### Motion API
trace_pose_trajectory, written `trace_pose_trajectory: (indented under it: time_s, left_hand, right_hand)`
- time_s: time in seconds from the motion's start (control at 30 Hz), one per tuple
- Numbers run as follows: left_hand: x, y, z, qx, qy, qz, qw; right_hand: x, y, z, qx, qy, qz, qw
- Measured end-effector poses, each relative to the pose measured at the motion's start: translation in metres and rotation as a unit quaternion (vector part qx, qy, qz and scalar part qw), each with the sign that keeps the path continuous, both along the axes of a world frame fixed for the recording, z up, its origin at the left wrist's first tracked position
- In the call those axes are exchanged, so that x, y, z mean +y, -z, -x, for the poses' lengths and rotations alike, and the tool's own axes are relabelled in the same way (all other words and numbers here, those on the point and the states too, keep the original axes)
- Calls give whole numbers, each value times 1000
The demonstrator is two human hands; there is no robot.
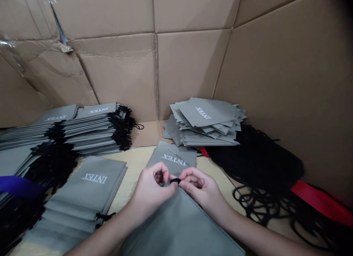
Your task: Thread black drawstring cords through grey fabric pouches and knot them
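Observation:
Both hands meet at the corner of a grey fabric bag (pixel 182 223) low in the middle. My left hand (pixel 154 184) pinches a short bit of black cord (pixel 175 180) there. From the other side, my right hand (pixel 200 184) grips the same cord with thumb and fingertips. Whether the cord is knotted cannot be made out. Just beyond my fingers lies another grey bag (pixel 161 153) with white INTEX lettering, and a thin metal needle-like rod (pixel 178 157) rests across it.
Grey bags with black cords (pixel 91 129) are stacked at the left, and more bags (pixel 96 179) fan out nearer. A pile of grey bags (pixel 206 116) stands at the back. Bundled black cord (pixel 256 157) with a red band (pixel 321 202) lies right. Cardboard walls (pixel 190 65) enclose the back and right.

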State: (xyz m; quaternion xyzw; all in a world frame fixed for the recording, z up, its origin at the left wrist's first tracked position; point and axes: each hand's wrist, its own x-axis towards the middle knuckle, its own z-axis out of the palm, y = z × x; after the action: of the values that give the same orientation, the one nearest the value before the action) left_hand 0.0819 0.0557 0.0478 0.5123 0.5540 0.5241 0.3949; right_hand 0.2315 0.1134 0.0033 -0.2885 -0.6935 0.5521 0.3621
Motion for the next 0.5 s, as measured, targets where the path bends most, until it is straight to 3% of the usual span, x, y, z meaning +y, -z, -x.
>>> trace_pose_trajectory:
  time_s: [0.27, 0.5]
  left_hand:
    - [-2, 5, 0, 12, -1, -56, 998]
    - [-2, 15, 8, 60, -15, -100, 993]
  right_hand:
    - [-4, 1, -1, 2, 8, -19, 1000]
    - [-7, 0, -5, 3, 12, -81, 997]
